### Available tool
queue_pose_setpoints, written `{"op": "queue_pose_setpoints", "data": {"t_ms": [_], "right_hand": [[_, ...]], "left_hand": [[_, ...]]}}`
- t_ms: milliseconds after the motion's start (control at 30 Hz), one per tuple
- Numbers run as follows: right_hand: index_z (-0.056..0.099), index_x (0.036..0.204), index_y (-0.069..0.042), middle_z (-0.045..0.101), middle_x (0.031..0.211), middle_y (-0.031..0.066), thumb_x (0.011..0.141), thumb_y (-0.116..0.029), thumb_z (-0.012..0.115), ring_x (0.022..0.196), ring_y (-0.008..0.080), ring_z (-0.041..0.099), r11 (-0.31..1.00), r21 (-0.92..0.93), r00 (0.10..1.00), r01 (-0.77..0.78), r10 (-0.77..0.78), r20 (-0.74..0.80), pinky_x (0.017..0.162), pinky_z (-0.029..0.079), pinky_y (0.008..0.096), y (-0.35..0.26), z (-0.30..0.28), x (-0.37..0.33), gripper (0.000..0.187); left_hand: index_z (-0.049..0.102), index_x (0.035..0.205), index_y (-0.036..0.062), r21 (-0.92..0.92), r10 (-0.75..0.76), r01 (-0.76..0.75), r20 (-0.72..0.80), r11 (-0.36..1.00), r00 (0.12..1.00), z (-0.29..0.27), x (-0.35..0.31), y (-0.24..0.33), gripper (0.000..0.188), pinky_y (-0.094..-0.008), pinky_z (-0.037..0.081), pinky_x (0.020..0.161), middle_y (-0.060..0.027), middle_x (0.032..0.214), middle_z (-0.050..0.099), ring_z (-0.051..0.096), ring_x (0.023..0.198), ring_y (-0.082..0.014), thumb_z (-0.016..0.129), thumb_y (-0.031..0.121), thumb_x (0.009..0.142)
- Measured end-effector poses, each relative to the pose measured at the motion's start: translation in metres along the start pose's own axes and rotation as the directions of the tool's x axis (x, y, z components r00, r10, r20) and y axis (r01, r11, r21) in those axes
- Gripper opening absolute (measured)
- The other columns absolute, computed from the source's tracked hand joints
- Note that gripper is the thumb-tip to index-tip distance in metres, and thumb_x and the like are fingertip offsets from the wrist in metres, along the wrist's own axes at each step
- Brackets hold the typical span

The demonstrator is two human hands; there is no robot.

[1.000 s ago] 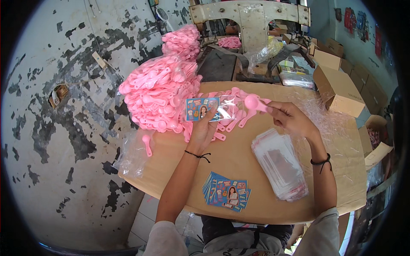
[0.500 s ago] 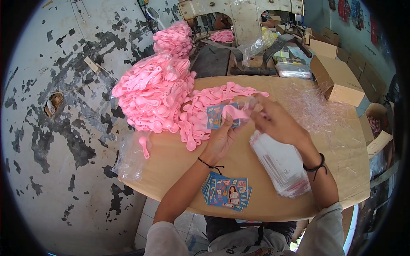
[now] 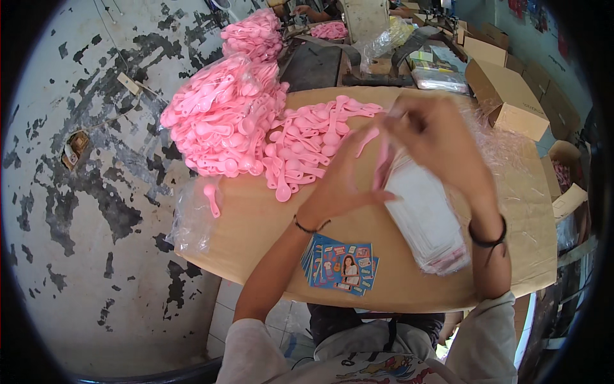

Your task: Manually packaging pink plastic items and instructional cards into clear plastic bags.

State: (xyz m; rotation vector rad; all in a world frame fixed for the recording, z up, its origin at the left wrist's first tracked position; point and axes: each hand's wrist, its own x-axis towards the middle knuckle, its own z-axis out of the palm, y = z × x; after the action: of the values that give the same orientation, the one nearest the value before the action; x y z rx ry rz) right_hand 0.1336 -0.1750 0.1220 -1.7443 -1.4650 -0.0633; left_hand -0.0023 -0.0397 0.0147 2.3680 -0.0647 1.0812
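Observation:
My left hand [image 3: 339, 179] is raised over the table, its thumb stretched apart from the fingers in a wide curve. My right hand [image 3: 438, 137] is curled beside it, over the far end of the stack of clear sleeves [image 3: 425, 217]; motion smears its fingers. Between my hands hangs a narrow pink piece [image 3: 382, 160], blurred and seen nearly edge-on; which hand bears it I cannot tell. Loose pink spoons [image 3: 297, 147] are heaped just beyond my left hand. Blue printed cards [image 3: 342, 269] lie in a fanned stack near the front edge, by my left wrist.
A big clear bag of pink spoons [image 3: 220, 121] stands at the left. One spoon [image 3: 212, 200] rests by crumpled plastic [image 3: 190, 221]. Plastic scraps [image 3: 502, 144] litter the right side, near an open carton [image 3: 508, 96]. A peeling wall [image 3: 96, 211] borders the left.
The blue card that was in my left hand no longer shows there. My left thumb and fingers have spread apart, and the right hand has come nearer. The view has shifted a little.

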Motion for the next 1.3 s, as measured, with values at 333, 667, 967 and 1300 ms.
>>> {"op": "queue_pose_setpoints", "data": {"t_ms": [333, 667, 967, 1300], "right_hand": [[0.06, 0.113, 0.002, 0.07, 0.087, 0.0108, 0.097, -0.021, 0.056, 0.08, 0.0121, 0.062, 0.864, 0.493, 0.995, 0.098, -0.103, -0.017, 0.078, 0.048, 0.0282, 0.048, 0.035, 0.008, 0.029], [0.065, 0.107, 0.001, 0.071, 0.09, 0.0111, 0.087, -0.003, 0.066, 0.081, 0.0119, 0.065, 0.861, 0.508, 0.985, -0.009, -0.079, 0.151, 0.074, 0.052, 0.027, 0.046, 0.038, 0.011, 0.02], [0.07, 0.096, -0.004, 0.067, 0.094, 0.0091, 0.081, -0.012, 0.069, 0.093, 0.0296, 0.06, 0.897, -0.074, 0.896, 0.437, -0.441, -0.051, 0.085, 0.05, 0.0402, 0.041, 0.049, 0.006, 0.017], [0.071, 0.093, -0.005, 0.068, 0.092, 0.0102, 0.081, -0.014, 0.067, 0.095, 0.0287, 0.06, 0.916, -0.131, 0.92, 0.38, -0.36, 0.153, 0.086, 0.047, 0.0395, 0.061, 0.065, 0.003, 0.016]], "left_hand": [[0.036, 0.14, -0.0031, -0.741, -0.243, 0.559, 0.504, 0.371, 0.829, 0.0, -0.006, 0.002, 0.045, -0.0373, 0.041, 0.105, -0.0174, 0.134, 0.052, 0.053, 0.123, -0.0261, 0.047, 0.015, 0.1], [0.044, 0.133, -0.0016, -0.681, -0.419, 0.598, 0.437, 0.424, 0.796, -0.014, -0.002, 0.0, 0.039, -0.0361, 0.052, 0.09, -0.0189, 0.124, 0.059, 0.063, 0.108, -0.0284, 0.042, 0.022, 0.102], [0.054, 0.122, -0.002, -0.454, -0.491, 0.471, 0.08, 0.757, 0.867, -0.01, -0.009, -0.007, 0.028, -0.0248, 0.052, 0.071, -0.0009, 0.098, 0.06, 0.059, 0.081, -0.0082, 0.042, 0.016, 0.104], [0.055, 0.117, -0.0014, 0.016, -0.441, 0.442, 0.109, 0.897, 0.891, -0.015, -0.005, 0.003, 0.025, -0.032, 0.042, 0.058, -0.0125, 0.069, 0.056, 0.053, 0.059, -0.0154, 0.043, 0.011, 0.1]]}}
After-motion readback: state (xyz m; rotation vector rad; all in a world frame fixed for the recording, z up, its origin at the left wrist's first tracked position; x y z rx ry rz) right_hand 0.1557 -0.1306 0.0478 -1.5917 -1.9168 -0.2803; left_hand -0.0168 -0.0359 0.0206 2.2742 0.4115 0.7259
